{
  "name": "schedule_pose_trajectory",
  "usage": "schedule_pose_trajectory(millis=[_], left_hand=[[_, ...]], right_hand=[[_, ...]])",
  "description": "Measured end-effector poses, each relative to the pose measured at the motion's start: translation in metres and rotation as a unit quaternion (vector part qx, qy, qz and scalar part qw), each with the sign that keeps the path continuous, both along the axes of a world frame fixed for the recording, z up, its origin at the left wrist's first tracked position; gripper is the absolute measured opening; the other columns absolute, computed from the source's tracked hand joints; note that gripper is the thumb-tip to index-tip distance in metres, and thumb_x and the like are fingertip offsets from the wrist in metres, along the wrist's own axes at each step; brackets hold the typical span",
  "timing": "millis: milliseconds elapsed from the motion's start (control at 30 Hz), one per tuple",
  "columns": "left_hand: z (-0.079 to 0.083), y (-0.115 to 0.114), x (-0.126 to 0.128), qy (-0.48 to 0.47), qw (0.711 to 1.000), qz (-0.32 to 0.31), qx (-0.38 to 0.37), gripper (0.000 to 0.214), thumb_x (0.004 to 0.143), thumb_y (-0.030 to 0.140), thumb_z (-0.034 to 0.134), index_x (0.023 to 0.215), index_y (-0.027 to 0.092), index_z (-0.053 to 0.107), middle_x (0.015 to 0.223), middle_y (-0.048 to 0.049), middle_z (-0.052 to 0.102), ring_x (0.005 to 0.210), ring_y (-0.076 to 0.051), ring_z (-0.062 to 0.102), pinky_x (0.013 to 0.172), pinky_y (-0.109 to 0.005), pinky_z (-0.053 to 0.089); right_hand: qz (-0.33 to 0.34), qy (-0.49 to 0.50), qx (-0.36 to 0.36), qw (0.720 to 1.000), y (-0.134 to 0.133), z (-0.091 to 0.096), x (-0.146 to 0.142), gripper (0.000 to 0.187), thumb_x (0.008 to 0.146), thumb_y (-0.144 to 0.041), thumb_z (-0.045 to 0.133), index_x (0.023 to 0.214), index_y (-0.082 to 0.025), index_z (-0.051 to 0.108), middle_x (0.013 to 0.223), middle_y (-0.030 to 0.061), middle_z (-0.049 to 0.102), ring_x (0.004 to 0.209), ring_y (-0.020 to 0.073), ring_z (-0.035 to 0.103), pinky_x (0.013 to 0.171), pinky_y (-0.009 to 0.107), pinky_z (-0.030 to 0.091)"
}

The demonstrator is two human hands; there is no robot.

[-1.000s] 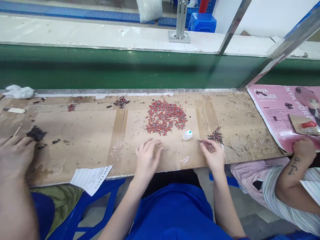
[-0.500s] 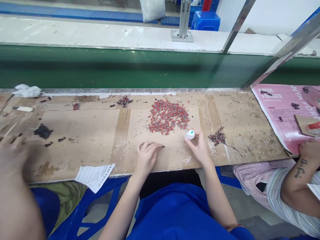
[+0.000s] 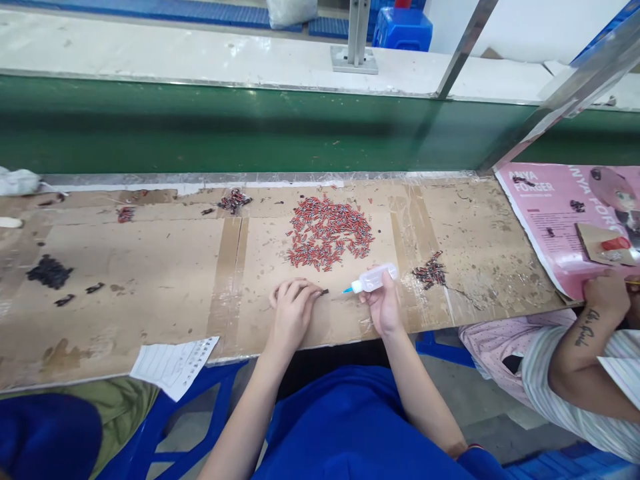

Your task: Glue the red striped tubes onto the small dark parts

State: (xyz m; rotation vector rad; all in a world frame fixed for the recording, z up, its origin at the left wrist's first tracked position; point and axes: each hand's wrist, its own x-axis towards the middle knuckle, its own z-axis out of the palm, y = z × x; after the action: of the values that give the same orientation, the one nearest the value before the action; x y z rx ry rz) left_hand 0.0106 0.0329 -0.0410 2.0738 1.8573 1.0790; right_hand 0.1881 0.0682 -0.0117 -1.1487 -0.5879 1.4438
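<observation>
In my right hand (image 3: 386, 308) is a clear plastic squeeze bottle (image 3: 373, 279) with a white cap and a blue needle tip. It lies nearly level, its tip pointing left. My left hand (image 3: 293, 307) rests on the cardboard, fingertips pinched on a small dark part (image 3: 324, 292). A short gap separates the blue tip from that part. Beyond both hands spreads a pile of small red-and-silver parts (image 3: 330, 230). Right of the bottle sits a heap of dark small parts (image 3: 431, 271).
Stained cardboard (image 3: 165, 267) covers the bench, with a green panel (image 3: 225, 127) behind. Black parts (image 3: 49, 272) and a paper sheet (image 3: 175, 363) lie left. At right, a co-worker's hand (image 3: 606, 293) is by a pink poster (image 3: 545, 227). Another person sits at left.
My right hand has turned the bottle from pointing up to lying level, tip leftward near the dark part. The left co-worker's arm has gone out of view. The view has shifted slightly.
</observation>
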Motion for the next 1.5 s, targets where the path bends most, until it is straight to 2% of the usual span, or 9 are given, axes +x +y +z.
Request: schedule_pose_trajectory(millis=[267,367,467,633,900,1267,1500], left_hand=[[0.000,-0.005,-0.001,-0.009,1.000,-0.001,-0.024,0.022,0.094,0.033,0.051,0.094,0.026,0.071,0.094,-0.0065,0.072,0.097,-0.023,0.061,0.090,-0.041,0.033],[0.001,-0.006,0.000,-0.020,0.999,-0.004,-0.029,0.020,0.093,0.034,0.054,0.094,0.026,0.072,0.094,-0.0060,0.073,0.097,-0.023,0.062,0.091,-0.041,0.032],[0.003,-0.007,0.001,-0.033,0.999,-0.010,-0.033,0.018,0.092,0.031,0.055,0.095,0.026,0.071,0.094,-0.0052,0.074,0.097,-0.023,0.062,0.092,-0.041,0.031],[0.006,-0.007,0.002,-0.037,0.999,-0.022,-0.032,0.013,0.089,0.030,0.059,0.088,0.026,0.072,0.088,-0.0037,0.073,0.091,-0.022,0.063,0.090,-0.040,0.032],[0.006,-0.006,0.002,-0.043,0.998,-0.029,-0.040,0.015,0.090,0.032,0.060,0.083,0.026,0.072,0.081,-0.0009,0.074,0.083,-0.021,0.062,0.086,-0.040,0.033],[0.010,-0.005,0.002,-0.041,0.997,-0.021,-0.067,0.015,0.089,0.031,0.061,0.081,0.028,0.073,0.080,0.0003,0.075,0.084,-0.020,0.062,0.086,-0.041,0.033],[0.011,-0.004,0.002,-0.041,0.995,-0.014,-0.085,0.013,0.088,0.029,0.063,0.079,0.028,0.073,0.081,0.0003,0.075,0.085,-0.021,0.062,0.086,-0.041,0.032]], right_hand=[[-0.047,-0.119,0.041,0.991,-0.001,-0.004,-0.001,0.030,0.066,-0.046,0.071,0.073,-0.018,0.061,0.064,0.0000,0.063,0.053,0.0119,0.053,0.047,0.023,0.041],[-0.032,-0.162,0.046,0.985,-0.004,-0.002,0.000,0.030,0.067,-0.044,0.071,0.079,-0.017,0.065,0.071,0.0027,0.068,0.062,0.0163,0.061,0.055,0.027,0.047],[-0.018,-0.195,0.053,0.979,-0.008,0.002,0.000,0.026,0.067,-0.042,0.073,0.073,-0.018,0.065,0.071,0.0038,0.070,0.067,0.0197,0.065,0.062,0.031,0.052],[0.013,-0.231,0.052,0.971,-0.014,0.001,-0.002,0.025,0.069,-0.041,0.074,0.073,-0.018,0.065,0.070,0.0041,0.071,0.067,0.0198,0.066,0.062,0.030,0.053],[0.063,-0.246,0.053,0.966,-0.016,-0.003,-0.001,0.025,0.071,-0.041,0.073,0.078,-0.018,0.066,0.075,0.0045,0.073,0.070,0.0200,0.067,0.065,0.030,0.052],[0.080,-0.252,0.057,0.963,-0.016,-0.001,-0.001,0.023,0.074,-0.040,0.072,0.077,-0.018,0.066,0.074,0.0032,0.071,0.069,0.0191,0.065,0.066,0.029,0.050],[0.069,-0.242,0.056,0.966,-0.015,-0.001,-0.001,0.023,0.074,-0.040,0.072,0.078,-0.019,0.066,0.075,0.0024,0.071,0.070,0.0187,0.065,0.065,0.029,0.050]])
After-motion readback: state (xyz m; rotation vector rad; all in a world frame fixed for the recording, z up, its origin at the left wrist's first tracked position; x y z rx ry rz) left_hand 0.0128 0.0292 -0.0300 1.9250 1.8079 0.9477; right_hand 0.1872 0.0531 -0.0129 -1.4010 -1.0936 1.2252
